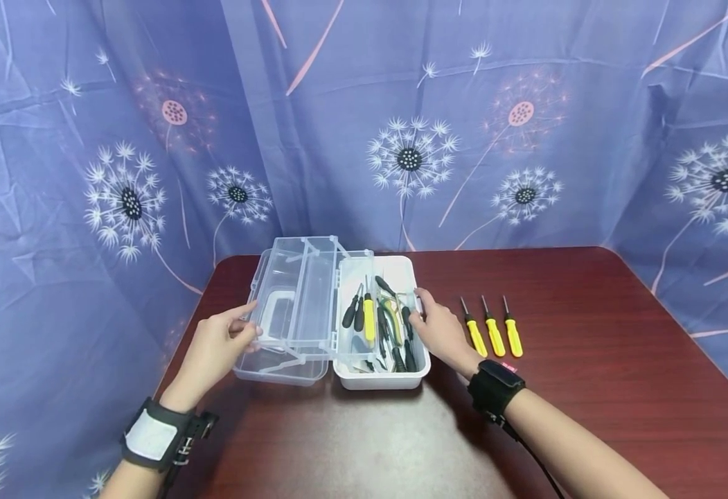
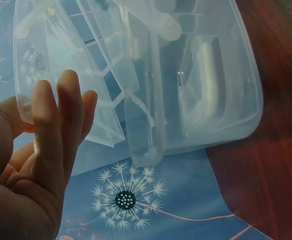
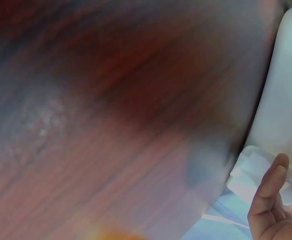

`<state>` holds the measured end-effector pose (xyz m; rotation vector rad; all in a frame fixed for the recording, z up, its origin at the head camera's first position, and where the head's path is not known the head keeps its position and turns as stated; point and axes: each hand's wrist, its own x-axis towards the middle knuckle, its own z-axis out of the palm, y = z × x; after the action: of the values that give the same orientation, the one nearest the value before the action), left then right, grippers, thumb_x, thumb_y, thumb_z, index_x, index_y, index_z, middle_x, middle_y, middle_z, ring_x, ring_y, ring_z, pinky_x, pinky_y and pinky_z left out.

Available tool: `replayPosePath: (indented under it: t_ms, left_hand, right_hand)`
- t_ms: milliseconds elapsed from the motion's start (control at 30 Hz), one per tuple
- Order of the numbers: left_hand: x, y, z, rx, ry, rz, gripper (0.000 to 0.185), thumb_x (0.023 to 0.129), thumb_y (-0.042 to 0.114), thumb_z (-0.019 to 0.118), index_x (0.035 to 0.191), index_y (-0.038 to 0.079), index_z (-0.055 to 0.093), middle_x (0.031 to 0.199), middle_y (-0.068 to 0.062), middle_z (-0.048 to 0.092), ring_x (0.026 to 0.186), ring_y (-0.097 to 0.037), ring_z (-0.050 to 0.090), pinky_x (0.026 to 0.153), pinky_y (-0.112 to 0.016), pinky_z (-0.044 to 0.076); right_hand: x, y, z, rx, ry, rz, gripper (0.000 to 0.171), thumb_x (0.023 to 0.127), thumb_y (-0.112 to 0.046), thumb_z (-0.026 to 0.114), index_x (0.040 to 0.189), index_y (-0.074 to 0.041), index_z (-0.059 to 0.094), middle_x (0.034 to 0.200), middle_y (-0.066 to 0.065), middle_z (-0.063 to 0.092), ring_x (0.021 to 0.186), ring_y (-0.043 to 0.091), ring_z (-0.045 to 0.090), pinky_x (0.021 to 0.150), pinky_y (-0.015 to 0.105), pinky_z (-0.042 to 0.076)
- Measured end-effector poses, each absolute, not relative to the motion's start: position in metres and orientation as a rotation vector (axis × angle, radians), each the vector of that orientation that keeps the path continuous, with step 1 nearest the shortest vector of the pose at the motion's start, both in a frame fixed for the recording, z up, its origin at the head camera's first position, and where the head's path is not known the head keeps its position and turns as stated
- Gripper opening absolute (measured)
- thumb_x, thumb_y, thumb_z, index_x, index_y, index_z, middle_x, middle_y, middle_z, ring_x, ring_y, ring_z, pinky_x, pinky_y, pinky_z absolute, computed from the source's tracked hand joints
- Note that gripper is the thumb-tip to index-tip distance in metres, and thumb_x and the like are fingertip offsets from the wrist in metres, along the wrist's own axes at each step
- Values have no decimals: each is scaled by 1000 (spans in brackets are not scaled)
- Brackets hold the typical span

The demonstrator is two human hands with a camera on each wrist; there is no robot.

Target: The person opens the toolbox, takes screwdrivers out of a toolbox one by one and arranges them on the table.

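A toolbox stands open on the table, its white base (image 1: 381, 382) holding several hand tools and its clear lid (image 1: 314, 380) folded out to the left. Clear compartment trays (image 1: 316, 298) hang over the lid on hinged arms. My left hand (image 1: 220, 343) pinches the outer edge of a tray; in the left wrist view, the thumb passes behind its clear wall (image 2: 28, 75). My right hand (image 1: 441, 329) holds the base's right rim, with thumb and forefinger around it. In the right wrist view, a fingertip (image 3: 280, 167) is at a clear latch (image 3: 253, 170) on the side wall.
Three yellow-handled screwdrivers (image 1: 491, 333) lie side by side right of the toolbox. Inside the base are another yellow screwdriver (image 1: 369, 320), black-handled tools (image 1: 350, 313) and pliers (image 1: 393, 322). A patterned curtain (image 1: 351, 138) borders the dark red table (image 1: 575, 360).
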<state>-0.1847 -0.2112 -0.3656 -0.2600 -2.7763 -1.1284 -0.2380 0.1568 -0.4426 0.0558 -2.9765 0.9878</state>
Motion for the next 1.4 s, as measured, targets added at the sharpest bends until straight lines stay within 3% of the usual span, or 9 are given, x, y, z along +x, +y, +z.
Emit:
replayPosePath:
  t_ms: [267,633,1033,1233,1400]
  left_hand:
    - [-181,-220,-373,-218,-2775,-1107,44,90,7,58,133,-1,54,93,-20,75,63,-13,72,54,-17,50]
    - [-179,-226,-382,-195,-2779,-1107,44,90,7,58,134,0,54,93,-19,75,63,-11,71,56,-17,52]
    - [-182,-227,-387,-170,-2766,-1116,44,90,5,59,134,0,54,93,-20,74,65,-16,72,62,-24,58]
    - [-183,-226,-386,-158,-2786,-1121,46,90,7,59,135,-1,52,92,-22,74,64,-17,72,60,-26,58]
    - [-183,-227,-387,-136,-2793,-1142,47,91,7,60,136,0,51,94,-22,73,65,-16,71,60,-25,58]
  right_hand:
    - [-237,157,-442,75,-2951,1001,54,96,-26,45,148,-19,32,61,2,44,47,16,35,46,27,27]
    - [-238,157,-444,28,-2973,986,55,95,-29,45,147,-19,32,80,8,62,54,18,46,50,27,34]
    - [-237,159,-443,65,-2952,1003,55,96,-27,45,148,-18,32,63,4,49,47,16,39,45,27,30]
    - [-238,159,-442,44,-2964,964,54,95,-29,47,146,-18,34,81,10,65,54,17,49,49,27,35]
    - [-240,159,-438,117,-2955,781,54,92,-30,51,143,-14,41,84,10,66,63,18,53,55,28,37]
